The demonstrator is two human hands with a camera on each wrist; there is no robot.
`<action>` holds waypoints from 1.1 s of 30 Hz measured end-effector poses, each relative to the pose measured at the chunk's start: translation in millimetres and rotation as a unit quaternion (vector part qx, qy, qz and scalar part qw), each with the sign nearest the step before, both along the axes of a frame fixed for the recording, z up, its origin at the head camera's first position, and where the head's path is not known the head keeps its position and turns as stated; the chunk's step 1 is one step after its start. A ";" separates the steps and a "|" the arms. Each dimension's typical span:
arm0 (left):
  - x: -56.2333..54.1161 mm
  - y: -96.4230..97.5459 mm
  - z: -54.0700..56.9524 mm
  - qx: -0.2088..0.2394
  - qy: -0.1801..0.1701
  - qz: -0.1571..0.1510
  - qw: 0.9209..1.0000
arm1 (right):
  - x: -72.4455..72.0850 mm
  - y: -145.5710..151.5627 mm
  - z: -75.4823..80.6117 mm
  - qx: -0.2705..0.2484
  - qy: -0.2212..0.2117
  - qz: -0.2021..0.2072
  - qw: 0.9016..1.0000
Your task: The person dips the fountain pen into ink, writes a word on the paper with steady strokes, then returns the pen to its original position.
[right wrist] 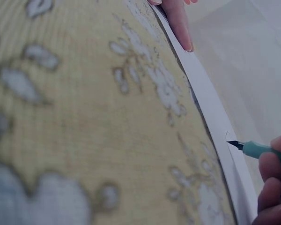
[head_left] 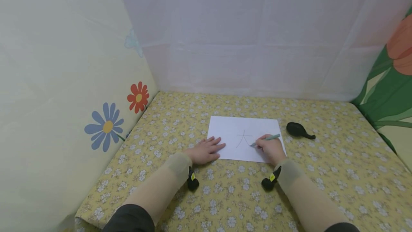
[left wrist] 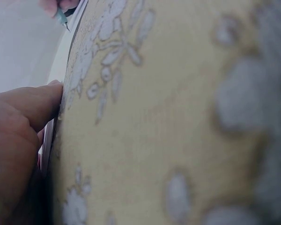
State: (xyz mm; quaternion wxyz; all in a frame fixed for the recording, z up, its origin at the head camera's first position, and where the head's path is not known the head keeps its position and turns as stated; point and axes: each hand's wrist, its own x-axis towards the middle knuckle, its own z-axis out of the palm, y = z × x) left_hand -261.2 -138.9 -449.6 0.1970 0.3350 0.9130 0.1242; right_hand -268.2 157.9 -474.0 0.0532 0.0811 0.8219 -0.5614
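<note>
A sheet of white paper (head_left: 225, 126) lies on the patterned cloth, bearing thin drawn strokes (head_left: 244, 136) that form a character with one crossbar and two spreading legs. My right hand (head_left: 271, 149) pinches a teal fountain pen (head_left: 273, 137). In the right wrist view the dark nib of the pen (right wrist: 255, 149) meets the paper (right wrist: 210, 103); from the head it sits at the lower end of the right leg stroke. Fingers spread, my left hand (head_left: 204, 151) rests flat over the paper's lower left corner. The left wrist view shows its thumb (left wrist: 42, 101) along the paper's edge.
Right of the paper lies a black rounded object with a narrow neck (head_left: 297, 130). Yellow floral cloth (head_left: 180, 117) covers the table. A white sheet (head_left: 225, 39) hangs behind it, and flower-printed panels (head_left: 64, 82) stand at both sides.
</note>
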 end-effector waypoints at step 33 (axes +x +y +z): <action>-2.2 -0.8 -3.2 -0.005 -0.003 0.004 1.000 | 4.5 5.8 -0.9 -0.002 0.008 0.005 1.000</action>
